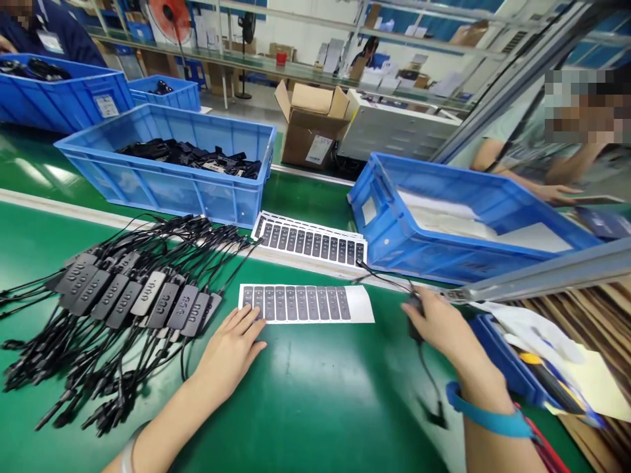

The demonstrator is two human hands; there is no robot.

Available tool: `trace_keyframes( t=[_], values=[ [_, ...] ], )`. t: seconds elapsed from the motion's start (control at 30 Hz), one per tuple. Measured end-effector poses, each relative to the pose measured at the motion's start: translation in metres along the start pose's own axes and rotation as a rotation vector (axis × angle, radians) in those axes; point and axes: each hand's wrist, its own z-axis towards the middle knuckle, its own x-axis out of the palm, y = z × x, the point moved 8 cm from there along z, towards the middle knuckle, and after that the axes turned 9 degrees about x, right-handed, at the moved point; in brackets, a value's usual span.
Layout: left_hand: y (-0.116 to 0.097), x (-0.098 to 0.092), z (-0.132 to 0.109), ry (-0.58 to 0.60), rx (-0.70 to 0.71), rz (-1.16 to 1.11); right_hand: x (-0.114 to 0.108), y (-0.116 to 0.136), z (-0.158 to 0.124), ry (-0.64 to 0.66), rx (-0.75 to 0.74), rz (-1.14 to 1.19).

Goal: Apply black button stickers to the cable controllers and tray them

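Observation:
My left hand [234, 348] lies flat with its fingers spread, fingertips on the lower left corner of a white sheet of grey labels [296, 303]. The labels stand in one row, and the sheet's right end is bare white. My right hand [438, 325] is closed around a small black cabled device [415, 318], mostly hidden by the fingers and slightly blurred. One cable leaves it upward, another hangs down to a black plug [438, 415]. Left of my left hand lies a pile of grey cabled devices [146, 293] with oval cutouts, their black cables spread both ways.
Behind the sheet lies a stack of more label sheets [315, 244]. A blue bin [187, 187] of black parts stands back left, another blue bin [424, 246] with white sheets back right. A tray [513, 368] with tools is at right. A co-worker's arm [522, 184] shows beyond.

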Motion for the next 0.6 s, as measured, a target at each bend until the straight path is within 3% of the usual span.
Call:
trace_keyframes(
  t=[0.07, 0.13, 0.27, 0.33, 0.47, 0.6],
  values=[
    [0.000, -0.002, 0.000, 0.016, -0.011, 0.018, -0.002, -0.012, -0.003, -0.081, 0.058, -0.187],
    [-0.001, -0.004, 0.000, 0.021, -0.023, 0.034, 0.001, 0.009, -0.006, -0.088, -0.013, -0.119],
    [-0.002, -0.004, 0.000, 0.012, -0.024, 0.058, 0.029, 0.076, -0.008, 0.183, -0.222, 0.300],
    [-0.003, -0.004, 0.001, 0.023, -0.017, 0.081, 0.040, 0.092, -0.008, 0.253, -0.244, 0.387],
    [-0.006, -0.003, 0.001, 0.035, -0.030, 0.095, 0.051, 0.081, -0.006, 0.306, -0.187, 0.563],
    [-0.009, -0.004, 0.001, 0.042, -0.044, 0.080, 0.048, 0.043, 0.002, 0.261, 0.101, 0.865]
  ],
)
